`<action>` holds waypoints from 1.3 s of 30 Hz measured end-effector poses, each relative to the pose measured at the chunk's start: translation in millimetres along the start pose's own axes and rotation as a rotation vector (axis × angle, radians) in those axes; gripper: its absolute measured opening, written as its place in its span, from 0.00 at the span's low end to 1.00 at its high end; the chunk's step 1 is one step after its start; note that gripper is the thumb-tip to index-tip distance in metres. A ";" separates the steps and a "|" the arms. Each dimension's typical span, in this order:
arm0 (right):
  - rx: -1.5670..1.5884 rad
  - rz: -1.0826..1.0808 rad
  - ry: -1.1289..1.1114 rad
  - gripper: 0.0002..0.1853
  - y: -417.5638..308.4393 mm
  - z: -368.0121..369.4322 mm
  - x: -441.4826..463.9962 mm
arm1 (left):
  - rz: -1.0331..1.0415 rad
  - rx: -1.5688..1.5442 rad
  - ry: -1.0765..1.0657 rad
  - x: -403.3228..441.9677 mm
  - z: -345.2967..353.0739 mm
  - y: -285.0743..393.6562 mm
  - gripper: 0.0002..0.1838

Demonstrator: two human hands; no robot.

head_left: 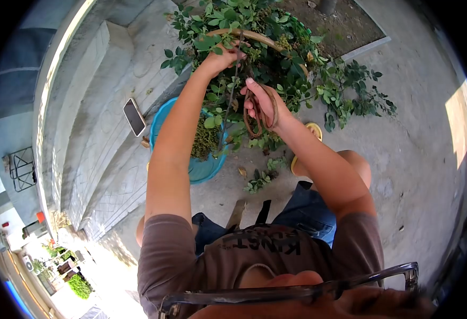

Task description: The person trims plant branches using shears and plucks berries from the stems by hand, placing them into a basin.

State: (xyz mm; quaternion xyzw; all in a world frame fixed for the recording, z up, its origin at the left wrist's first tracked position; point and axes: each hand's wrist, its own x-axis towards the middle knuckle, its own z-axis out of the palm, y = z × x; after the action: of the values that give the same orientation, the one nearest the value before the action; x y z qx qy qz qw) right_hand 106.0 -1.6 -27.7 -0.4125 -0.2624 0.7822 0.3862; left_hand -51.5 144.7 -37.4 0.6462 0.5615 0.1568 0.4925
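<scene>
My left hand (225, 57) reaches into the leafy branches (233, 21), below a curved wooden basket handle (255, 36). Its fingers are closed, and leaves partly hide what they grip. A thin dark stem or cord (232, 87) runs down past that hand. My right hand (263, 101), just lower and to the right, is closed around a looped brown cord (273, 106). Clusters of small green berries (284, 42) hang among the leaves around both hands. Under my left forearm, a blue basin (204, 173) holds a heap of picked green clusters (206, 139).
A phone (134, 117) lies on the grey steps (111, 80) at the left. Leafy branches (350, 90) spread over the concrete to the right, near a yellow slipper (314, 131). A loose sprig (260, 181) lies before my knees. A bordered soil bed (345, 32) is at the top.
</scene>
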 end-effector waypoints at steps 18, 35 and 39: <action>-0.019 -0.103 0.081 0.27 -10.4 -9.8 6.4 | 0.085 -0.018 -0.061 19.8 6.0 -22.8 0.25; -0.001 -0.128 0.084 0.24 -3.4 -9.4 6.5 | -0.098 -0.118 0.016 -12.1 4.2 2.5 0.17; 0.128 -0.042 0.093 0.25 1.0 -2.2 -1.3 | -0.178 -0.172 -0.031 -1.7 -10.8 -23.1 0.29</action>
State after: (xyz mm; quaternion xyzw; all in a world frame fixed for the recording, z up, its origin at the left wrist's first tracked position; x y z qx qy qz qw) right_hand 107.9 -3.0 -29.0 -0.4172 -0.2022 0.7689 0.4402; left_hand -73.4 145.5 -50.6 0.5513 0.5936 0.1502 0.5667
